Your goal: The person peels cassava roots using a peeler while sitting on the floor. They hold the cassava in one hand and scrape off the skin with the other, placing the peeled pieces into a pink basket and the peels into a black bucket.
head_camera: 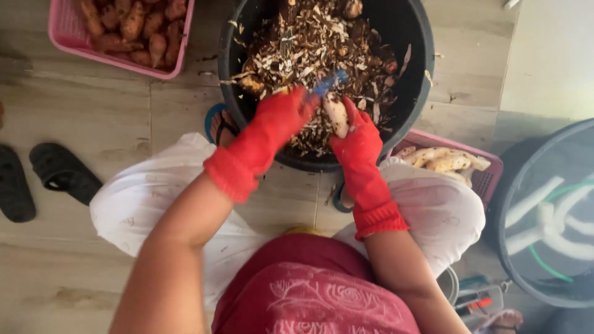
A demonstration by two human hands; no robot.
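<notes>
The pale root (337, 115) sits over the near rim of the black tub (416, 74), pinched in the right hand (359, 145). The left hand (278, 120) is closed around a blue peeler (330, 81). The wet root could slip, letting the blade nick the right glove. Peels may miss the tub and land by the sandals (62, 173).

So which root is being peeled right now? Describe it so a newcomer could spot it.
Find the big black tub of brown peelings at top centre. Over its near rim, the right hand in a red glove grips a pale, mostly peeled root. Unlike the peeled roots in the pink basket at right, it is in hand.
</notes>
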